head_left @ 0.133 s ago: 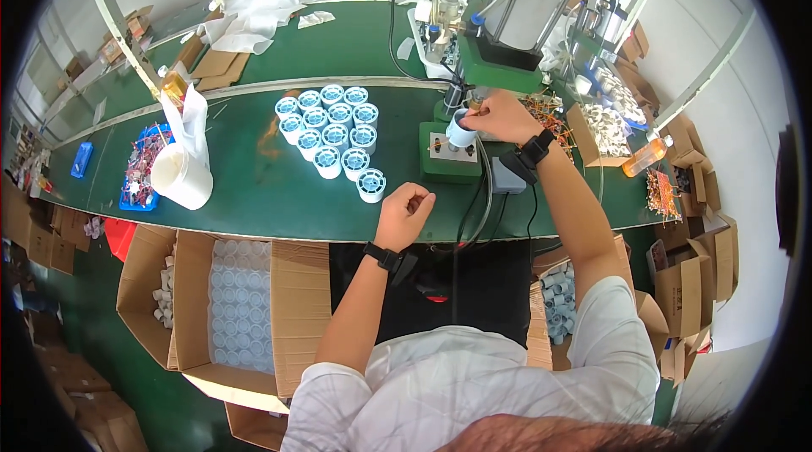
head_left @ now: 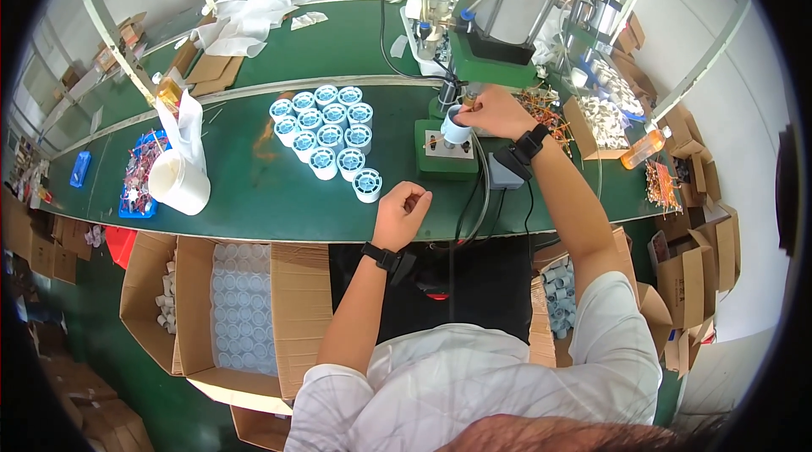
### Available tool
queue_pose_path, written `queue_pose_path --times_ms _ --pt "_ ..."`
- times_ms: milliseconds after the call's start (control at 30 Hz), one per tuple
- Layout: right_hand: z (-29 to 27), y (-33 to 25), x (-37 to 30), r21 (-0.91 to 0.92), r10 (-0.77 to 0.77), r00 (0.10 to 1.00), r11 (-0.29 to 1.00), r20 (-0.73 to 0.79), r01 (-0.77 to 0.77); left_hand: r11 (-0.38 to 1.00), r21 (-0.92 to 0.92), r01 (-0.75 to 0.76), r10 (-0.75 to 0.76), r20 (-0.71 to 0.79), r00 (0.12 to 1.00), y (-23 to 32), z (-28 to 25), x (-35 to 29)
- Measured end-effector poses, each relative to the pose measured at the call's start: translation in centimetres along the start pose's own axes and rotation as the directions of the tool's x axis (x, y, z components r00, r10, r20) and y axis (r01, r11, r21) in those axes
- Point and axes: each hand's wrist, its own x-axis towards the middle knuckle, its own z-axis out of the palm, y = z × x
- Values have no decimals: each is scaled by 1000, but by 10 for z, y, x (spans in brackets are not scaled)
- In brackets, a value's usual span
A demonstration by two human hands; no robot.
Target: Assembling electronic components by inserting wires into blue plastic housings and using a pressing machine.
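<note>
At the press on the right, a light-blue plastic cylinder (head_left: 457, 127) with an open top stands on the metal plate of the green press base (head_left: 447, 166). My right hand (head_left: 497, 114) is closed at the cylinder's upper rim, thumb and fingertips pinched at its opening; what lies inside is hidden by the fingers. My left hand (head_left: 402, 212) hovers over the bench's front edge, fingers curled in a loose fist with nothing showing in it. Just left of it stands the nearest of several light-blue round housings (head_left: 367, 186) with spoked tops, grouped in rows on the green bench.
The press column (head_left: 507, 4) rises behind my right hand. A white tub (head_left: 180, 184) and a blue tray of small wired parts (head_left: 140, 177) sit left. At right are a carton of white parts (head_left: 596, 132) and an orange bottle (head_left: 644, 147). Below, a carton (head_left: 241, 308) holds clear cups.
The whole view has shifted slightly. Both hands keep their poses, the right at the cylinder and the left by the bench edge.
</note>
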Motion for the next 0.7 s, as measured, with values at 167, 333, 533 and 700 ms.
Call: queue_pose_path --times_ms 167,333,533,700 --pt "2 9 -13 46 -115 986 992 -124 121 1000 2 18 -18 -2 1000 1 1 0" --pt "35 60 -70 370 -108 935 898 -338 238 998 61 -5 5 -4 1000 6 3 -2" --pt "100 114 -105 901 165 952 397 -256 174 980 189 -68 53 82 995 12 10 -2" --pt "102 108 -97 899 169 936 374 -309 229 971 236 -47 29 78 997 12 12 -2"
